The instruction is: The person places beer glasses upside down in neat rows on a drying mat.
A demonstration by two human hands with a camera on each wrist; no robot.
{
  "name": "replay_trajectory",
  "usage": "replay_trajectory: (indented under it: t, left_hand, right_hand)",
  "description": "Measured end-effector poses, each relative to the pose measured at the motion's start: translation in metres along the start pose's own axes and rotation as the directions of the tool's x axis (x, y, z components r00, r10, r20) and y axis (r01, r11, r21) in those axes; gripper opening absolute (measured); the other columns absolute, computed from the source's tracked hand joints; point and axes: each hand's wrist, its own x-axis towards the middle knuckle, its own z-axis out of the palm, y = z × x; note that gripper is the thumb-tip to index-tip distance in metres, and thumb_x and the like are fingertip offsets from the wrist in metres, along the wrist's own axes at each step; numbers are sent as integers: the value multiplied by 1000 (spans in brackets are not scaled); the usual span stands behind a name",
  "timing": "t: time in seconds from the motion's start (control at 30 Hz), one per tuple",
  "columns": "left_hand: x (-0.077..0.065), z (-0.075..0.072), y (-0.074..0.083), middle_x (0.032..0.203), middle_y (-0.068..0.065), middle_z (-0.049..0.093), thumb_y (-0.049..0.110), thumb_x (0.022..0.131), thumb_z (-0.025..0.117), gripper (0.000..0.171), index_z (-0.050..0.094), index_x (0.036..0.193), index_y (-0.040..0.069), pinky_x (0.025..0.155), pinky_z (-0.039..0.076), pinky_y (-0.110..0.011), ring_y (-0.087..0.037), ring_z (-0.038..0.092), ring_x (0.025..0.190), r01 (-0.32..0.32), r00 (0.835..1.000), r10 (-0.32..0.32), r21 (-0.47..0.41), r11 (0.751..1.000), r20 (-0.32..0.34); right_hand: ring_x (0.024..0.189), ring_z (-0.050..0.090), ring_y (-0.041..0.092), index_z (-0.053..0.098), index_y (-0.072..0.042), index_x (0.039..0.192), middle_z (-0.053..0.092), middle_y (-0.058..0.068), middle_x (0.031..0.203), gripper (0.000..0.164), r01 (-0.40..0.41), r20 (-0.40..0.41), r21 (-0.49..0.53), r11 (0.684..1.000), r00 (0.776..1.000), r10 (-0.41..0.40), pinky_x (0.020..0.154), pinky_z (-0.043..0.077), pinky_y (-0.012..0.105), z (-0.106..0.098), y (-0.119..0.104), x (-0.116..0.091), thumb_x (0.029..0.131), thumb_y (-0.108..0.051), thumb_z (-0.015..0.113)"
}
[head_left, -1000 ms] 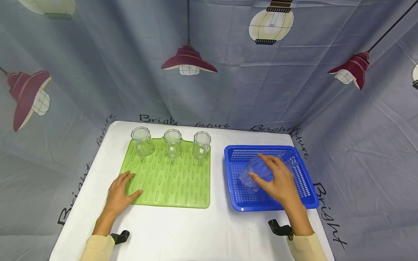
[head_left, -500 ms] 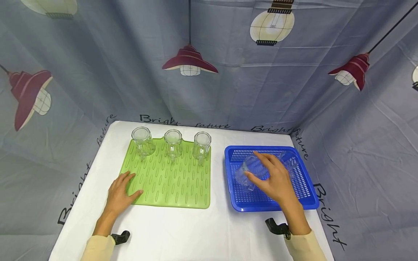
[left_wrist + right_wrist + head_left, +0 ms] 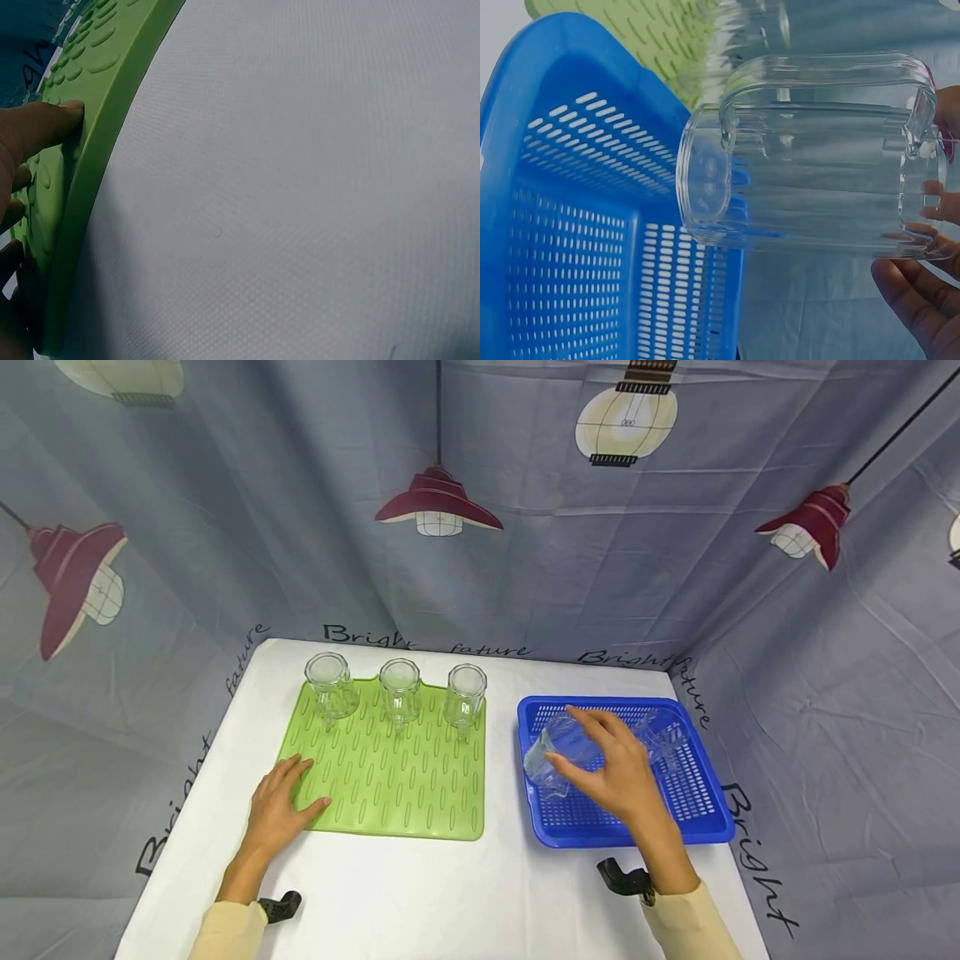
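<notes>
My right hand (image 3: 617,772) grips a clear glass mug (image 3: 802,176) over the left part of the blue basket (image 3: 551,841). The mug lies sideways in the grip, fingers and thumb around one end; its handle (image 3: 825,69) shows along the top edge in the right wrist view. Another clear glass (image 3: 666,742) lies in the basket, partly behind the hand. With fingers spread, my left hand (image 3: 276,806) rests on the left front edge of the green ridged mat (image 3: 397,777). Its thumb (image 3: 56,120) touches the mat's surface.
Three clear mugs stand in a row along the mat's back edge: a left one (image 3: 330,683), a middle one (image 3: 400,689) and a right one (image 3: 465,693). White tabletop (image 3: 420,893) lies in front of the mat and between it and the basket. A grey-blue curtain (image 3: 525,585) surrounds the table.
My right hand has moved left with the glass mug, from the basket's middle toward its left side. The left hand has stayed at the mat's edge.
</notes>
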Motion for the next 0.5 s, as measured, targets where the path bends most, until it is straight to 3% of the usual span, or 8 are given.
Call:
replay_trajectory:
  t: [0.23, 0.5]
  left_hand:
    - [0, 0, -2, 166, -29, 38, 24, 88, 88, 80, 50, 155, 2, 124, 19, -80, -58, 30, 153, 8, 1000, -8, 4, 1000, 6]
    - [-1, 0, 2, 167, -31, 36, 26, 90, 86, 77, 51, 154, 1, 127, 15, -79, -60, 27, 154, 28, 999, -28, -14, 999, 17]
  right_hand:
    - [109, 68, 25, 65, -21, 149, 67, 8, 134, 78, 14, -5, 6, 1000, 1000, -14, 82, 62, 46, 8, -7, 4, 80, -40, 95]
    - [114, 66, 26, 65, -20, 150, 68, 8, 133, 79, 69, -15, 29, 997, 998, -69, 86, 63, 49, 18, -17, 8, 79, -38, 96]
